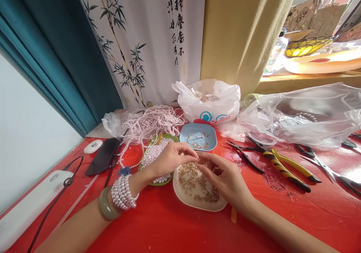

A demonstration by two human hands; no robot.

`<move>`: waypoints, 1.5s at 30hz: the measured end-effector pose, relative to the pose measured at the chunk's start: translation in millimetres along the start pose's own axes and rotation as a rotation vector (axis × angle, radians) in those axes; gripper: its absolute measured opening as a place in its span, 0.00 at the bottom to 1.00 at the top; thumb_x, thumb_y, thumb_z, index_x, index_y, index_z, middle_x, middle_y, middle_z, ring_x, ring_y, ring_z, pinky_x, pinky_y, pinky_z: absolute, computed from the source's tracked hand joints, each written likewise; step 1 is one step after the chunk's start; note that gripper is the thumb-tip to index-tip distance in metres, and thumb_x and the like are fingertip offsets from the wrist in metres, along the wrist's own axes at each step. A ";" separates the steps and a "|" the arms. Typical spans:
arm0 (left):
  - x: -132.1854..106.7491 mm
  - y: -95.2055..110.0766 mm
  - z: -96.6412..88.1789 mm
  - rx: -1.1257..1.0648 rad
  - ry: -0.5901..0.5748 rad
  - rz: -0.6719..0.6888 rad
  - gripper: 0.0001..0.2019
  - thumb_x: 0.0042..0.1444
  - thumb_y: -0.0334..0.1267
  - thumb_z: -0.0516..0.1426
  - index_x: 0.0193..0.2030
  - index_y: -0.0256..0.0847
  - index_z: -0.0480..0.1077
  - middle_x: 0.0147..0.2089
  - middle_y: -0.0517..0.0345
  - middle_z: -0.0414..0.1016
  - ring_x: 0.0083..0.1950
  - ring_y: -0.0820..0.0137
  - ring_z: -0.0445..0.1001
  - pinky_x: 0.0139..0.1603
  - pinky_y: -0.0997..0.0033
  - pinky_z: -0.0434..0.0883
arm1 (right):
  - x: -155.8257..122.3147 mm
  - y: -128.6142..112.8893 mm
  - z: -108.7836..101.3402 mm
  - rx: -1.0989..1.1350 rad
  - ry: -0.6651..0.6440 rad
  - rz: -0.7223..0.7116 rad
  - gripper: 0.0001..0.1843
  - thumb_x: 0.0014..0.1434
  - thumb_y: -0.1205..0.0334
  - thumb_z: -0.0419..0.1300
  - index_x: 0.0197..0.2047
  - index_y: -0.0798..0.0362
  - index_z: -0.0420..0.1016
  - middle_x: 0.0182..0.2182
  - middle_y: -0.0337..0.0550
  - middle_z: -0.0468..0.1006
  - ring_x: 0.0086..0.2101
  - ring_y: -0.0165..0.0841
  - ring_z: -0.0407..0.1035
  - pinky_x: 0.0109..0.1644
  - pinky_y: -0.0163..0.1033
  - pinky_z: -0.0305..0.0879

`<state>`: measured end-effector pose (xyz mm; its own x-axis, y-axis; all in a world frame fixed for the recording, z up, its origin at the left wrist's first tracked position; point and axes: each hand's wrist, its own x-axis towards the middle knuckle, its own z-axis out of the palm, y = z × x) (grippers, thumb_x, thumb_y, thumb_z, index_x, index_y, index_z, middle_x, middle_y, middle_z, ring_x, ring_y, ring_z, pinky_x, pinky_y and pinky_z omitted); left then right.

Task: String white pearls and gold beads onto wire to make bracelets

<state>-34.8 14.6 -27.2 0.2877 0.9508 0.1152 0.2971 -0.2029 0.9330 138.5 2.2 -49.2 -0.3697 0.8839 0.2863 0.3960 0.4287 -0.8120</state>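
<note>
My left hand (170, 159) and my right hand (221, 172) meet fingertip to fingertip over a white dish (180, 198) of small gold beads (194, 181). Both hands are closed in a pinch. What lies between the fingers is too small to make out. A pearl bracelet (123, 193) and a pale green bangle (108, 206) circle my left wrist. Partly behind my left hand is a green dish (172, 137) full of pearl beads (154, 153). Just beyond my fingertips sits a blue dish (213, 132) holding small metal pieces (199, 143).
Strands of pearls (152, 121) pile up at the back left, near a phone (103, 157) and a white power strip (34, 208). Plastic bags (208, 102) stand behind the dishes. Pliers (284, 168) and scissors (324, 166) lie on the right of the red table (158, 223).
</note>
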 end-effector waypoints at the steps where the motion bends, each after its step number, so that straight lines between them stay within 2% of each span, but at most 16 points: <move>1: -0.5 1.4 0.1 0.010 0.004 0.015 0.04 0.45 0.35 0.60 0.27 0.37 0.74 0.29 0.57 0.73 0.33 0.72 0.69 0.37 0.73 0.65 | 0.2 0.3 -0.3 0.003 0.010 -0.018 0.11 0.55 0.58 0.53 0.38 0.54 0.72 0.27 0.41 0.74 0.20 0.26 0.64 0.21 0.31 0.62; 7: -1.5 3.6 0.7 0.003 -0.007 0.010 0.05 0.47 0.36 0.59 0.29 0.37 0.73 0.31 0.56 0.74 0.34 0.71 0.70 0.37 0.73 0.65 | 1.1 4.8 0.9 0.002 0.012 -0.056 0.08 0.55 0.61 0.54 0.32 0.53 0.74 0.26 0.41 0.74 0.23 0.28 0.65 0.25 0.31 0.61; 10: -0.6 0.9 -1.1 0.011 -0.012 -0.032 0.08 0.51 0.37 0.55 0.33 0.36 0.72 0.30 0.56 0.74 0.34 0.71 0.70 0.37 0.73 0.66 | 0.2 7.3 2.4 0.068 0.030 0.030 0.09 0.56 0.60 0.53 0.33 0.53 0.72 0.23 0.38 0.73 0.22 0.28 0.65 0.25 0.32 0.62; 12: -1.3 0.1 -2.6 0.127 -0.042 -0.061 0.06 0.50 0.36 0.55 0.32 0.36 0.71 0.30 0.56 0.74 0.34 0.71 0.70 0.37 0.73 0.66 | -0.5 8.9 3.3 0.131 0.035 0.104 0.09 0.56 0.58 0.52 0.32 0.52 0.71 0.20 0.36 0.72 0.20 0.27 0.65 0.24 0.31 0.62; 14: -3.5 0.4 -3.6 0.327 -0.121 -0.067 0.04 0.48 0.32 0.56 0.31 0.37 0.72 0.31 0.57 0.74 0.34 0.71 0.70 0.36 0.72 0.65 | -0.9 10.4 4.0 0.180 0.047 0.132 0.09 0.56 0.58 0.52 0.32 0.52 0.69 0.21 0.36 0.72 0.21 0.27 0.66 0.24 0.30 0.62; 17: -7.5 1.2 -3.1 0.638 -0.237 0.020 0.06 0.47 0.30 0.55 0.31 0.40 0.73 0.32 0.57 0.74 0.35 0.69 0.70 0.37 0.71 0.64 | -0.3 11.4 4.1 0.193 0.099 0.092 0.08 0.56 0.59 0.53 0.31 0.52 0.69 0.24 0.38 0.74 0.23 0.28 0.67 0.27 0.31 0.63; 19: -9.3 1.1 -1.6 0.757 -0.270 0.101 0.07 0.48 0.29 0.55 0.32 0.40 0.73 0.33 0.57 0.73 0.37 0.68 0.69 0.37 0.71 0.64 | 0.3 11.0 3.6 0.180 0.129 0.057 0.07 0.55 0.60 0.54 0.30 0.52 0.70 0.24 0.37 0.73 0.24 0.27 0.66 0.27 0.31 0.63; 22: -9.9 0.2 1.9 0.798 -0.294 0.159 0.08 0.49 0.28 0.54 0.32 0.41 0.72 0.34 0.58 0.74 0.39 0.68 0.69 0.39 0.71 0.64 | 0.7 9.9 2.8 0.177 0.154 0.007 0.06 0.55 0.61 0.54 0.31 0.52 0.71 0.24 0.37 0.73 0.24 0.27 0.66 0.27 0.30 0.63; 29: -10.4 -1.5 9.5 0.831 -0.264 0.083 0.06 0.49 0.29 0.54 0.32 0.41 0.71 0.36 0.58 0.73 0.42 0.66 0.69 0.41 0.69 0.65 | -1.0 11.5 4.4 0.145 0.171 -0.066 0.05 0.55 0.62 0.55 0.32 0.51 0.72 0.26 0.38 0.75 0.26 0.29 0.68 0.30 0.31 0.64; 34: -11.5 -4.2 10.4 0.887 -0.293 0.128 0.04 0.52 0.31 0.53 0.32 0.39 0.68 0.37 0.56 0.71 0.43 0.65 0.67 0.41 0.67 0.64 | -0.2 12.2 4.5 0.107 0.170 -0.082 0.05 0.55 0.63 0.55 0.32 0.51 0.73 0.28 0.39 0.76 0.28 0.29 0.69 0.33 0.32 0.66; 37: -10.1 -5.1 9.1 0.821 -0.266 0.104 0.04 0.53 0.33 0.53 0.32 0.39 0.68 0.36 0.55 0.71 0.42 0.65 0.66 0.41 0.67 0.64 | 0.2 13.5 5.1 0.113 0.169 -0.077 0.06 0.55 0.62 0.55 0.32 0.51 0.73 0.29 0.39 0.77 0.29 0.30 0.70 0.35 0.33 0.66; 39: -8.0 -6.2 7.9 0.669 -0.223 0.062 0.04 0.53 0.33 0.52 0.31 0.39 0.69 0.35 0.55 0.71 0.40 0.66 0.66 0.41 0.67 0.63 | 0.0 15.3 6.1 0.156 0.169 -0.051 0.05 0.55 0.62 0.55 0.34 0.50 0.72 0.30 0.39 0.77 0.30 0.30 0.71 0.35 0.33 0.67; 42: -4.1 -8.2 6.7 0.260 -0.134 -0.093 0.04 0.51 0.34 0.54 0.31 0.37 0.69 0.32 0.57 0.71 0.34 0.71 0.67 0.37 0.70 0.64 | -0.9 17.2 7.6 0.267 0.159 0.031 0.06 0.55 0.61 0.55 0.37 0.51 0.69 0.29 0.39 0.77 0.29 0.30 0.72 0.33 0.33 0.68; 45: -1.2 -7.5 5.6 -0.192 -0.080 -0.249 0.05 0.46 0.34 0.58 0.30 0.35 0.69 0.29 0.59 0.68 0.31 0.75 0.66 0.34 0.74 0.64 | -2.0 14.3 7.1 0.259 0.124 0.086 0.05 0.53 0.59 0.56 0.31 0.51 0.69 0.23 0.38 0.76 0.24 0.29 0.71 0.28 0.32 0.67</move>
<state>-32.2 13.6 -36.3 0.3003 0.9428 -0.1445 0.1925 0.0884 0.9773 139.0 5.2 -65.1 -0.2321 0.9378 0.2581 0.1883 0.3037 -0.9340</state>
